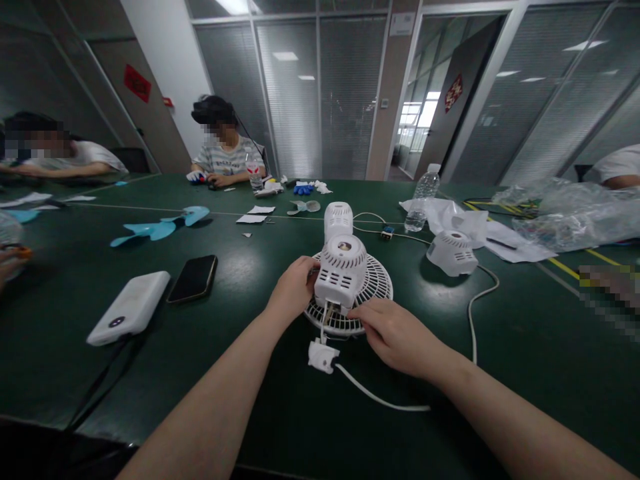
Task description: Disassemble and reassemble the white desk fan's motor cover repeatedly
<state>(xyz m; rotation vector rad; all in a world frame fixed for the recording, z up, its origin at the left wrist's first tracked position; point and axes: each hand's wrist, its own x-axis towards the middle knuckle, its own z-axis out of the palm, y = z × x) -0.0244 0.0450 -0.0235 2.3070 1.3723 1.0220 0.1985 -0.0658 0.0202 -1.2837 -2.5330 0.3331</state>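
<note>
In the head view a small white electric fan rests face down on its round grille, its motor housing on top. My left hand grips the left side of the housing, its fingertips partly hidden behind it. Closed at the near lower corner, my right hand has its fingertips against the housing beside an opening with wires. A white cable runs from that opening to a small white plastic part lying in front of the grille.
A white power bank and a black phone lie left, blue fan blades beyond. Right are a white vented cover, a bottle and plastic bags. Other people sit around the green table.
</note>
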